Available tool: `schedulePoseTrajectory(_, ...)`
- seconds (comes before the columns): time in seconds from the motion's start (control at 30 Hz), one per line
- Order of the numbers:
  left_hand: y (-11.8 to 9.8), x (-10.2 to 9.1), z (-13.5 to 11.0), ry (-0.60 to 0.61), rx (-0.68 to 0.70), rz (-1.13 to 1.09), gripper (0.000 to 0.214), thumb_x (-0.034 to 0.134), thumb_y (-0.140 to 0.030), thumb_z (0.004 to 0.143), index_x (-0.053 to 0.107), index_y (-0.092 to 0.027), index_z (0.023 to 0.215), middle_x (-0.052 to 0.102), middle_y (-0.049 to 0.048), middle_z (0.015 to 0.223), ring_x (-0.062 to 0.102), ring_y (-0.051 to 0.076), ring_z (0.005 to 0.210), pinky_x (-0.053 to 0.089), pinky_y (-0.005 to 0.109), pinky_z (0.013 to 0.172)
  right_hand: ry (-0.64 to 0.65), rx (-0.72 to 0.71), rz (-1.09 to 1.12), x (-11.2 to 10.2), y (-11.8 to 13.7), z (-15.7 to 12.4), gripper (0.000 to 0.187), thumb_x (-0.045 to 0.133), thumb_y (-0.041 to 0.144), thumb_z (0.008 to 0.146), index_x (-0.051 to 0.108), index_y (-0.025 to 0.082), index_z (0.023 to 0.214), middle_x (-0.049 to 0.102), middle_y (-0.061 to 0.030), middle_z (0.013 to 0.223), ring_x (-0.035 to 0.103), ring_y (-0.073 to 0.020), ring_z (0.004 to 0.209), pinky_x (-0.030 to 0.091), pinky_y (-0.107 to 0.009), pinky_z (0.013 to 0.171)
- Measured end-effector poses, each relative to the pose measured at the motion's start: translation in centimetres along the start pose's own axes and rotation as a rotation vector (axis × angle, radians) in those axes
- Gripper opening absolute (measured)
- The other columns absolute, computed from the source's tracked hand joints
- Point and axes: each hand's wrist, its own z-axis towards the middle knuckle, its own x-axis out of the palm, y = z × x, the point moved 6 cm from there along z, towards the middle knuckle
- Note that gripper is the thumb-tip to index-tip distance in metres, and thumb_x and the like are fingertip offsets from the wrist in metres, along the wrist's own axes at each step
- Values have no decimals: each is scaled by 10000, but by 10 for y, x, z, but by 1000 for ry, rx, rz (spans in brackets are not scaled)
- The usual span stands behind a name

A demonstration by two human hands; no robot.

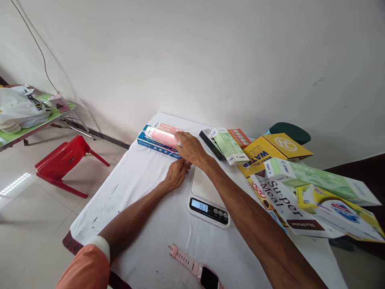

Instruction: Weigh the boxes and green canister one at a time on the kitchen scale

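My right hand point(192, 149) reaches across to the near end of a pink-and-white toothpaste box point(164, 135), its fingers closed on that end. This box lies on top of a blue toothpaste box point(156, 147), with another pink box point(171, 127) right behind. Just below, my left hand point(177, 174) rests by the right end of the blue box, fingers curled in and partly covered by my right hand. Whatever it grips, if anything, is hidden. A white digital scale point(194, 220) lies beside my hands, its display reading 363; my right forearm covers part of its plate.
On the right lie a black box point(210, 143), a green-and-white box point(230, 146), a yellow carton point(270, 148) and several other packages. A pink smartwatch point(207, 277) lies at the front. A red chair point(70, 160) and a green table point(57, 116) with bags stand left.
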Motion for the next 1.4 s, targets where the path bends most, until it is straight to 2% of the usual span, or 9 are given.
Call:
schedulePoseTrajectory(0.13, 1, 0, -1, 5, 26, -12, 454, 350, -475, 1069, 687, -182, 984, 734, 68, 903, 665, 157, 723, 531, 287, 710, -152, 24, 244, -27, -32, -22, 376, 604, 179, 901, 671, 162, 1270, 739, -135, 1288, 676, -303, 1188, 513, -434, 1056)
schedulePoseTrajectory(0.3, 2, 1, 1, 9, 34, -17, 469, 366, -512, 1065, 693, -183, 999, 733, 66, 900, 656, 153, 711, 517, 285, 702, -235, 117, 427, -67, -74, -102, 313, 648, 326, 902, 719, 234, 1193, 773, -77, 1200, 723, -298, 1106, 565, -432, 978)
schedulePoseTrajectory(0.53, -9, -7, 0, -9, 65, 30, 532, 398, -607, 1038, 617, -203, 768, 636, 30, 695, 584, 163, 650, 463, 289, 678, -236, 295, 431, -53, -112, -207, 339, 676, 351, 893, 725, 278, 1221, 769, -91, 1247, 727, -343, 1151, 591, -501, 971)
schedulePoseTrajectory(0.77, -16, -11, 1, -59, 105, 124, 460, 406, -478, 1053, 461, -221, 676, 517, -11, 613, 462, 146, 606, 351, 273, 614, -174, 248, 380, -28, -103, -212, 359, 636, 248, 897, 718, 232, 1246, 759, -109, 1275, 714, -334, 1178, 551, -517, 1044)
schedulePoseTrajectory(1.03, -12, -11, 4, -60, 109, 116, 458, 420, -479, 1052, 440, -224, 672, 489, -14, 598, 427, 145, 595, 315, 275, 595, -138, 254, 405, -25, -105, -210, 428, 701, 288, 882, 684, 204, 1302, 722, -127, 1346, 678, -335, 1247, 519, -535, 1104)
schedulePoseTrajectory(1.17, -12, -11, 4, -77, 103, 116, 445, 425, -441, 1059, 437, -223, 671, 492, -13, 601, 425, 145, 591, 310, 283, 610, -408, 308, 499, -41, -97, -229, 440, 746, 446, 877, 694, 226, 1254, 719, -123, 1328, 687, -325, 1215, 542, -514, 1071)
schedulePoseTrajectory(1.27, -12, -10, 4, -57, 118, 128, 416, 406, -387, 1066, 444, -222, 686, 496, -12, 605, 435, 147, 589, 312, 286, 610, -823, 466, 619, -51, -97, -257, 265, 598, 479, 986, 719, 245, 1003, 765, -88, 1021, 735, -262, 934, 597, -432, 876)
schedulePoseTrajectory(1.33, -11, -10, 5, -55, 129, 133, 406, 397, -374, 1068, 445, -220, 695, 491, -14, 605, 439, 146, 589, 316, 285, 610, -1032, 571, 653, -47, -98, -276, 378, 483, 473, 1040, 674, 246, 807, 701, -52, 776, 672, -220, 702, 568, -387, 724)
schedulePoseTrajectory(1.4, -10, -10, 5, -59, 132, 135, 406, 392, -376, 1069, 442, -219, 698, 491, -14, 608, 438, 145, 592, 317, 284, 609, -1121, 641, 651, -38, -100, -288, 481, 423, 480, 1060, 620, 243, 690, 619, -22, 641, 576, -190, 573, 508, -360, 636)
